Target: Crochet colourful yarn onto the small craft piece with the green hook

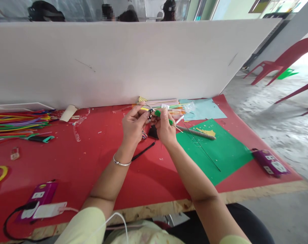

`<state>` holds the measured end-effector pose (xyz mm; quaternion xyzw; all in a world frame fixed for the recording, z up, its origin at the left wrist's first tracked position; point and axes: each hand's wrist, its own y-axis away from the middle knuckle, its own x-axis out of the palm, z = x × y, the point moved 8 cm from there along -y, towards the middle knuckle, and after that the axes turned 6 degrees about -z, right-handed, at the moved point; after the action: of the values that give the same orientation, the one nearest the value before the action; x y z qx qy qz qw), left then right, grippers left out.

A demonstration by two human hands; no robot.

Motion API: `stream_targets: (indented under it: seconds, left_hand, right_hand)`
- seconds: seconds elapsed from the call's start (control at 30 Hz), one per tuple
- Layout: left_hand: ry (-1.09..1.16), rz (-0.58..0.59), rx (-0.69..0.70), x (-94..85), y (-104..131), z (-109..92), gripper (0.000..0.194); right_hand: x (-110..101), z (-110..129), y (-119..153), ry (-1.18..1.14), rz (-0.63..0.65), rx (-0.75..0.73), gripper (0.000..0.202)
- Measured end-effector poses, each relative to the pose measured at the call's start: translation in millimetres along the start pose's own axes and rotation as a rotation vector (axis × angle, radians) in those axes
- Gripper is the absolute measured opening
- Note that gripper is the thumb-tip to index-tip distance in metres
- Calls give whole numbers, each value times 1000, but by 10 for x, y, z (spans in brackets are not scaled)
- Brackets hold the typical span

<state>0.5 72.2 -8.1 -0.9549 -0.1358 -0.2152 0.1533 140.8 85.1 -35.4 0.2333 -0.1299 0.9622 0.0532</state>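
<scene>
Both hands are raised close together above the red-covered table [103, 152]. My right hand [166, 130] is closed round a thin stick with a bright green part [157, 113] showing on each side of the thumb; its pale end [178, 128] sticks out at the lower right. The fingers of my left hand [133, 123] pinch a small dark piece [150, 111] at the stick's upper end, with a bit of yellow beside it. Fingers cover much of this piece, so its kind does not show. Behind the hands lie a black object [153, 132] and striped cord [144, 135].
A white partition [118, 64] rises along the back. Pipe cleaners [19, 123] and a cutter [39, 138] lie left, near a cardboard tube [68, 113]. A green sheet [215, 152] with a grey rod [197, 132] lies right. Purple boxes [269, 163] sit at both sides.
</scene>
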Motion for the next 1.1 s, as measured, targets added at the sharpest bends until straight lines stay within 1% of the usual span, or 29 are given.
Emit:
stream_targets:
  seconds: [0.07,0.13,0.23,0.4,0.63,0.73,0.87,0.97,1.1]
  left_hand:
    - [74,59,-171,29,-8,48,30]
    - [110,126,-307,53,1,70,33]
    - [83,187,-378,53,9,62,32]
    - [26,238,-376,52,13,47,34]
    - [14,255,-385,57,26,-9,33]
    - [22,263,-387,59,19,-2,33]
    - [-17,257,-359,14,-9,11,33]
    - [-57,273,-306,-9,-23,-17,31]
    - [-101,299,-248,-21,-27,-68,30]
  right_hand:
    - [34,-35,-31,-87,40,100,54]
    - [64,-42,-73,-140,123,202,53]
    - [8,-5,-152,-182,183,287,50]
    - [-69,-7,-192,-190,221,361,47]
    - [-53,-71,-176,-204,263,396,49]
    - [-60,-83,-180,-179,274,391,48]
    - [-81,-71,-179,-129,272,372,49]
    - [-85,-32,-178,-100,310,332,51]
    - [-82,29,-177,-64,392,273,53]
